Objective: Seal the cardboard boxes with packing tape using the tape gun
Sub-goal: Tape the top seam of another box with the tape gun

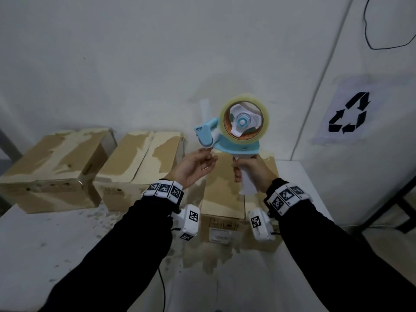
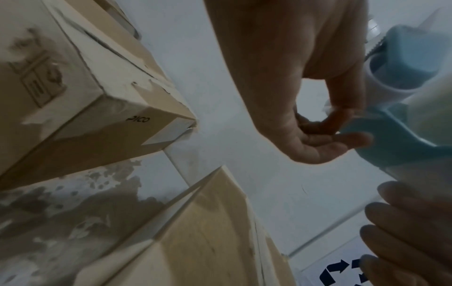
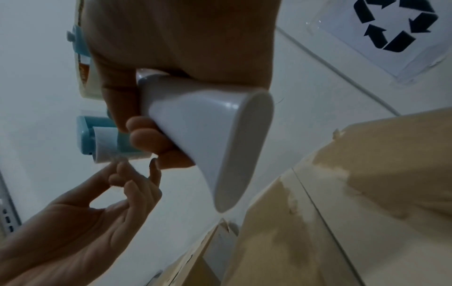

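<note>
I hold a blue and white tape gun (image 1: 234, 140) up in the air, above the right cardboard box (image 1: 221, 199). It carries a roll of clear tape (image 1: 244, 119). My right hand (image 1: 238, 168) grips the white handle (image 3: 208, 135). Just under the gun's front roller (image 3: 105, 145), my left hand (image 1: 208, 152) pinches the loose tape end between thumb and forefinger (image 2: 342, 114). Two more boxes stand on the table, the left box (image 1: 56, 158) and the middle box (image 1: 139, 158). All three box tops show torn, peeled patches.
The boxes stand in a row on a white table (image 1: 45, 244) against a white wall. A paper recycling sign (image 1: 347, 113) hangs on the wall at right. A black cable (image 1: 163, 287) runs down near the table's front edge.
</note>
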